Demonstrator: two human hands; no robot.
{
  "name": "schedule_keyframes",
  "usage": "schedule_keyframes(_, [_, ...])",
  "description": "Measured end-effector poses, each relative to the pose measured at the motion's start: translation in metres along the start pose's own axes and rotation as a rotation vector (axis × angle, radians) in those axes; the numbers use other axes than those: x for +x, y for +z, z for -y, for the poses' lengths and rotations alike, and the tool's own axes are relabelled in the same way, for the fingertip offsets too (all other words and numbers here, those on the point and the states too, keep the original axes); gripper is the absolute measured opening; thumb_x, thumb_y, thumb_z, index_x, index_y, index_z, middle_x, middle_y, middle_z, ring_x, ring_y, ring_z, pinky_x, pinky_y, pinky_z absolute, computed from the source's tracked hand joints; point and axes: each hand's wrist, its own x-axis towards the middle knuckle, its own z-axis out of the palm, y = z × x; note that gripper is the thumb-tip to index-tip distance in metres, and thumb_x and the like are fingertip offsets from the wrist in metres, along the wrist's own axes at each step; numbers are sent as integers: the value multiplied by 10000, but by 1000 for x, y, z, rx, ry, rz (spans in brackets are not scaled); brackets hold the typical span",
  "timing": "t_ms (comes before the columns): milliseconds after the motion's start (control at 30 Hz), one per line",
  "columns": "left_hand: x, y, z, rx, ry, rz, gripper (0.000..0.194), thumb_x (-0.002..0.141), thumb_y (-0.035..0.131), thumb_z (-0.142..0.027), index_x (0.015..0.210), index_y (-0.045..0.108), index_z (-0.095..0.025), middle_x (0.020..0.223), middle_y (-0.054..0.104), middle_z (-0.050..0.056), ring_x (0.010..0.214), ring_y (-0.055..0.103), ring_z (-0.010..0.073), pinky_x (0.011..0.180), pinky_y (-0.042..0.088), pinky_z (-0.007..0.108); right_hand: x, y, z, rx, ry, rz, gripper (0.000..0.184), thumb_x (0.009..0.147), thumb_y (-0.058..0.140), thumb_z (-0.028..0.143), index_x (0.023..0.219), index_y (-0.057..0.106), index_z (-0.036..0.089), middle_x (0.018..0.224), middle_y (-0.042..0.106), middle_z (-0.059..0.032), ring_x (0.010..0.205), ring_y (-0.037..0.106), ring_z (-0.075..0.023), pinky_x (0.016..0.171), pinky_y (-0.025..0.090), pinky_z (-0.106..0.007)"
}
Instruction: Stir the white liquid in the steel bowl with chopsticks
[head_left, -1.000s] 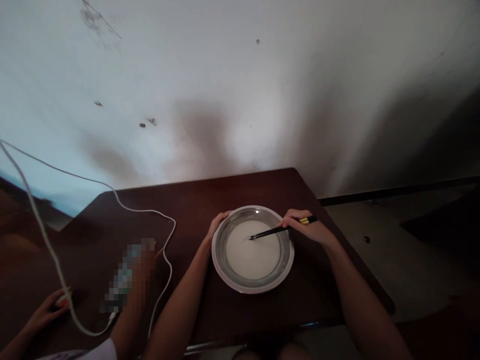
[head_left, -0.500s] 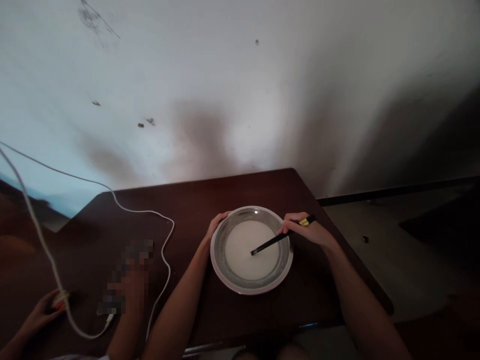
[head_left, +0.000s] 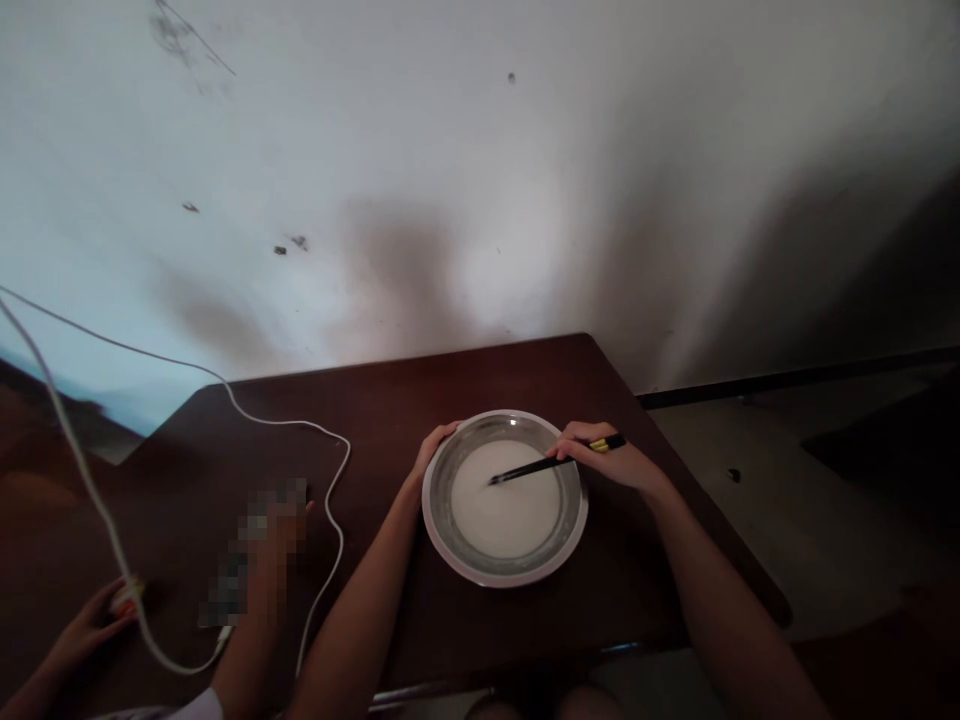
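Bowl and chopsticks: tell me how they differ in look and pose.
The bowl is wide and round; the chopsticks are long and thin. The bowl is grey inside with a pale rim, while the chopsticks are black with gold-coloured bands. The bowl sits upright; the chopsticks slant over it. Both have a hand on them.

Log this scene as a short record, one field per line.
Left hand: against the side of the metal bowl
Right hand: holding black chopsticks, tips at the white contents
Surface: dark reddish-brown table
Left of bowl: white cable
Far left: another person's hand on a small orange-red object
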Motion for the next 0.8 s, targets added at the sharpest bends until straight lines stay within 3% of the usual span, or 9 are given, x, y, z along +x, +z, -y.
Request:
schedule_keyframes(100, [0,0,0,4,-1,0,331,588,618,-340,833,693,-130,830,692,66,841,607,240,794,437,305,-1,-2,-1,-4,26,-77,274,851,484,327,670,629,180,753,679,-35,726,608,-149,678,445,-274])
schedule_keyframes(267, [1,-1,1,21,1,-27,335,594,611,-348,840,696,-137,824,690,61,851,601,243,794,432,305,0,-1,-1,43,30,63,264,843,496,350,708,644,179,801,693,-37,753,615,-156,684,455,-274])
schedule_keyframes(433, [0,0,0,24,1,-8,330,585,611,-349,823,693,-136,794,685,57,820,601,234,791,431,307,0,-3,-1,22,46,-88,271,844,493,334,661,626,184,758,685,-30,736,611,-154,687,451,-278])
schedule_keyframes(600, [1,-1,0,20,9,-23,325,587,620,-342,826,701,-137,815,692,54,840,599,232,806,425,295,0,0,1,51,24,61,257,849,495,335,707,644,181,801,694,-34,758,620,-153,696,452,-271])
schedule_keyframes(800, [1,-3,1,19,18,6,325,608,614,-338,848,696,-134,837,692,62,861,598,240,807,425,303,-1,-3,0,-2,27,-72,273,851,491,323,664,633,184,743,685,-33,720,611,-153,673,445,-276])
